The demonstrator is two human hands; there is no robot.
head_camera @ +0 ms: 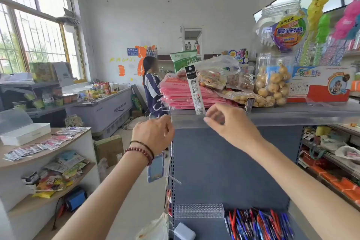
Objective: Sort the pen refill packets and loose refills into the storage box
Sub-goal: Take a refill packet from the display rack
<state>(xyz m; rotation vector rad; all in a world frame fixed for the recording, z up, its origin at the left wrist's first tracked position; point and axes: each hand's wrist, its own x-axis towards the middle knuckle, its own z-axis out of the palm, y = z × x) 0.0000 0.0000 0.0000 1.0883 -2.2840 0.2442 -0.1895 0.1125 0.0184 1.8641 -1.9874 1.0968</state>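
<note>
Currently the right hand (228, 124) is pinching the refill packet (194, 91) by its bottom end, its length rising near-upright above the fingers. The left hand (153, 132) is curling just left, hold unclear.

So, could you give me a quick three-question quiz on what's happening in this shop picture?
1. True or false: the right hand pinches the refill packet by its lower end.
2. What lies stacked on the shelf top just behind that packet? A) pink packs B) blue books C) green bottles
3. Fill in: the beaded bracelet sits on the ____ wrist.

Key: 1 true; 2 A; 3 left.
</note>
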